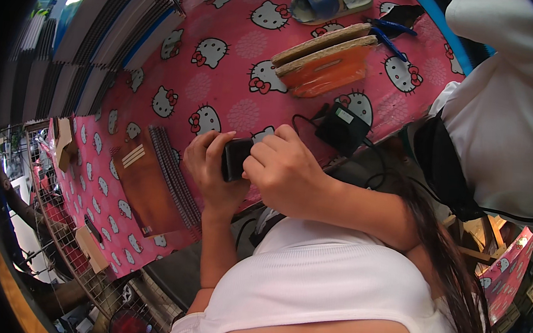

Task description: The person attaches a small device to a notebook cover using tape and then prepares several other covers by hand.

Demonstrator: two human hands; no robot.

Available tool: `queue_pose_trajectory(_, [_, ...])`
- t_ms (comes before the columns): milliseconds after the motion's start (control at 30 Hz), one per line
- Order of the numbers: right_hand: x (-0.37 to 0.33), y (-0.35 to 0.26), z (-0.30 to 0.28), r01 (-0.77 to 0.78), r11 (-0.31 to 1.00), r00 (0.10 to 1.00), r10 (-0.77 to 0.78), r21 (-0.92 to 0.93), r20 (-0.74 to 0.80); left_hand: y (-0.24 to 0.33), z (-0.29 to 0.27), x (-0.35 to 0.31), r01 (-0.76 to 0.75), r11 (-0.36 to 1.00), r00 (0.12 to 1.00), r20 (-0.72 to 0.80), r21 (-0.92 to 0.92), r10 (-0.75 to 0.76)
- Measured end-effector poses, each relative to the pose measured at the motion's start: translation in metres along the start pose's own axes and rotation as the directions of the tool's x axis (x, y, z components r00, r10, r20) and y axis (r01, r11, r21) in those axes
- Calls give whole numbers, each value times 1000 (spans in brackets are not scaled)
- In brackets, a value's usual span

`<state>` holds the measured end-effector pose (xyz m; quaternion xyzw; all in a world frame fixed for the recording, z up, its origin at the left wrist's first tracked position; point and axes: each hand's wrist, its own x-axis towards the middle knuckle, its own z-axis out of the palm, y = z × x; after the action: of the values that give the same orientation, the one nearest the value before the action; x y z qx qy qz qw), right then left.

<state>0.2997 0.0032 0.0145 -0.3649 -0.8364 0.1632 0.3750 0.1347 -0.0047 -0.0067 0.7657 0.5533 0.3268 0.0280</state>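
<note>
Both hands on one small black device (236, 158) at frame centre: left hand (210, 164) grips it from the left, right hand (285, 171) clasps its right side, above the pink cartoon-print tablecloth (239, 55).

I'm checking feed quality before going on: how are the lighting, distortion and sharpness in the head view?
Head view: strong fisheye bending, black corners; the table edge curves. Light is even on the pink cloth, with glare on the notebook stack at top left. The left hand and right hand around the black device are fairly sharp; the rim areas are dim and soft.
</note>
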Motion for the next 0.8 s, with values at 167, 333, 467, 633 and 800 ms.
queue_pose_trajectory(167, [-3, 4, 5, -1, 1000, 999, 2, 16, -49, -1, 0, 2, -18, 1000, 1000, 25, -2, 18])
queue_pose_trajectory(333, [-2, 8, 5, -90, 966, 990, 114, 241, -85, 0, -1, -4, 107, 986, 994, 3, -127, -108])
queue_pose_trajectory(467, [-2, 13, 3, -176, 919, 973, 217, 352, -82, 1, -8, -5, 295, 915, 955, 59, -274, -291])
queue_pose_trajectory(633, [2, 25, 0, -343, 656, 928, 346, 672, 135, 2, -11, -3, 329, 891, 944, 82, -314, -320])
queue_pose_trajectory(800, [0, 31, 7, -376, 578, 914, 359, 724, 188, 4, -8, -2, 427, 785, 901, 140, -450, -410])
